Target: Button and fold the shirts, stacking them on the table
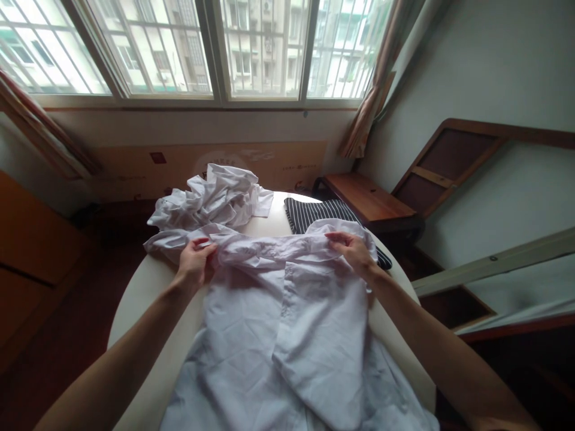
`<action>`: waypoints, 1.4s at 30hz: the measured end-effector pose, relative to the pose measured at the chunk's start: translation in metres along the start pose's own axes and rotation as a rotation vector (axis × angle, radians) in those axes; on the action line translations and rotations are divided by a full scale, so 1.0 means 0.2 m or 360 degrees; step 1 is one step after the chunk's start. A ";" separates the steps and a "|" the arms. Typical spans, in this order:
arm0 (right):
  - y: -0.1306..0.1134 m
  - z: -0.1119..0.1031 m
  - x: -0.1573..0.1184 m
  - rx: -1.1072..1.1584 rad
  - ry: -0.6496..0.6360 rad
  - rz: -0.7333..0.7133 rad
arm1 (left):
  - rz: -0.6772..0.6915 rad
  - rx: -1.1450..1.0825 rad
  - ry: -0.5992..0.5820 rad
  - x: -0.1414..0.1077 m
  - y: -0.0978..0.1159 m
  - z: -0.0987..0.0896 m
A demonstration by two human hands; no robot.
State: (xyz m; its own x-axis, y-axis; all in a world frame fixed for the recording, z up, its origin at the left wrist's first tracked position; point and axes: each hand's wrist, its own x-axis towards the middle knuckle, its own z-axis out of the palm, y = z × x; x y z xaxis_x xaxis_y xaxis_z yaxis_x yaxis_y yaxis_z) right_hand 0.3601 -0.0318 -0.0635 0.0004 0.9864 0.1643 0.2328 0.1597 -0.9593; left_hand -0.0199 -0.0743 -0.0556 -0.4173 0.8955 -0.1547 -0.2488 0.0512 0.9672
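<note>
A large white garment (251, 311) is spread over the round table, its band along the far edge and its lower part reaching toward me. A front opening with a loose flap runs down its middle. My left hand (196, 260) pinches the band at its left end, fingers closed on the cloth. At the right end my right hand (353, 248) grips the same band between thumb and fingers. Whether it is a shirt or a coat I cannot tell. Just beyond my left hand lies a crumpled heap of white cloth (215, 197).
A folded black-and-white striped cloth (318, 211) lies on the table's far right. The white round tabletop (139, 311) stands below a barred window (265, 54). A cardboard panel (175, 158) leans under the sill. A wooden chair (368, 194) stands at the back right.
</note>
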 end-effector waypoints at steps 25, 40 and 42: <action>-0.06 -0.17 0.08 0.0554 0.0161 0.0281 | 0.0088 0.0152 -0.0402 0.16 0.07 0.01; 0.03 -0.18 0.08 0.0246 0.0182 0.0073 | 0.0734 0.1949 -0.0439 -0.11 -0.08 0.06; 0.04 -0.19 0.08 0.0175 0.0204 0.0046 | 0.0802 0.1931 -0.0441 -0.13 -0.12 0.04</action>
State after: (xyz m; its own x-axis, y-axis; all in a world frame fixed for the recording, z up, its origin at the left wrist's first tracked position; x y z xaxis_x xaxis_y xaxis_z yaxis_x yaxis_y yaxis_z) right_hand 0.3988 -0.0163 -0.0602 0.1315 0.9787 0.1575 0.1232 0.1415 -0.9822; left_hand 0.0033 -0.0962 -0.0726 -0.0081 0.9846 0.1747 0.8652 -0.0807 0.4948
